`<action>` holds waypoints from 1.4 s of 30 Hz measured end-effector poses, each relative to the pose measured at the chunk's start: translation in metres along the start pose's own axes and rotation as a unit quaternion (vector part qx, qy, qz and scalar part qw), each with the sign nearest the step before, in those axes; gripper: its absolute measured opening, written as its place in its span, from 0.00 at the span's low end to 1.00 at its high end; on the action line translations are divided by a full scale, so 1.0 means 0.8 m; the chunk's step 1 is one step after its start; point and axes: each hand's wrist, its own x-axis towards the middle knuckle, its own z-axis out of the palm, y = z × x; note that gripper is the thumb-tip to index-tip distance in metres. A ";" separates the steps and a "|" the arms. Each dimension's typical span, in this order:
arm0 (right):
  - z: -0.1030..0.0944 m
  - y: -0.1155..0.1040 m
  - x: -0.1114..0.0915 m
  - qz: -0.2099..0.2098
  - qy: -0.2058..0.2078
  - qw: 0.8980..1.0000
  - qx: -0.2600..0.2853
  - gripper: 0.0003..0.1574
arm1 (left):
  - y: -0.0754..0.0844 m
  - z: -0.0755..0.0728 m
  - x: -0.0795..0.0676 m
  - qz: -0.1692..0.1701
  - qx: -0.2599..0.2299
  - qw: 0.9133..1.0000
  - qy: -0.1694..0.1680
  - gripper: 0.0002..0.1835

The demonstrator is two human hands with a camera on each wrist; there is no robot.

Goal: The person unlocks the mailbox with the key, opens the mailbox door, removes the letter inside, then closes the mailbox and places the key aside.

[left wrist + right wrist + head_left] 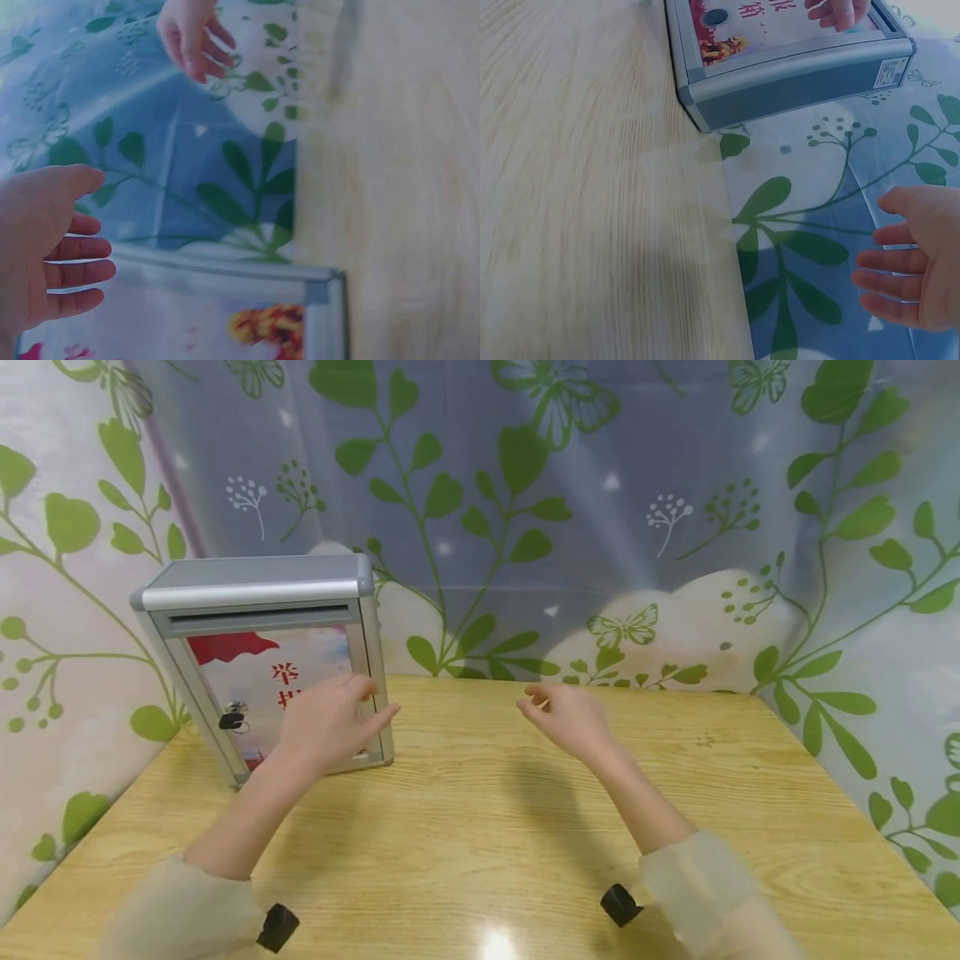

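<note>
A silver metal drop box (252, 583) stands upright at the table's left, with a slot near its top and a printed front with red lettering. On its front a small lock holds a black-headed key (232, 721). My left hand (327, 720) hovers in front of the box, overlapping its printed face in the head view; its fingers are relaxed and hold nothing. To the right, my right hand (567, 717) hangs over the table, loosely bent and free of any object. Both hands show again in the right wrist view, where the right hand (922, 259) has its fingers spread.
The wood-grain table (450, 827) runs back to a curtain (465, 527) printed with green leaves and butterflies, which also hangs along both sides. Each sleeve has a black wrist piece (621, 904) beside it.
</note>
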 end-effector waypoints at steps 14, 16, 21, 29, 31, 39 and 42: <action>0.018 -0.053 0.022 -0.028 0.017 0.995 0.091 0.31 | -0.051 -0.071 -0.004 0.038 0.011 0.958 0.285 0.21; 0.023 -0.058 0.024 -0.031 0.017 0.993 0.110 0.32 | -0.058 -0.077 -0.003 0.026 0.005 0.947 0.319 0.22; 0.033 -0.070 0.029 -0.034 0.015 0.991 0.131 0.33 | -0.079 -0.094 -0.006 -0.021 -0.005 0.935 0.354 0.31; 0.041 -0.090 0.048 -0.030 0.029 0.980 0.192 0.36 | -0.109 -0.128 -0.018 -0.207 -0.102 0.951 0.207 0.50; 0.041 -0.094 0.054 -0.028 0.032 0.974 0.222 0.36 | -0.118 -0.129 -0.023 -0.260 -0.149 0.941 0.159 0.54; 0.045 -0.104 0.068 -0.017 0.025 0.956 0.292 0.41 | -0.173 -0.110 -0.034 -0.282 -0.300 0.910 0.047 0.54; 0.049 -0.107 0.072 -0.013 0.018 0.950 0.312 0.43 | -0.190 -0.104 -0.037 -0.257 -0.324 0.911 0.001 0.50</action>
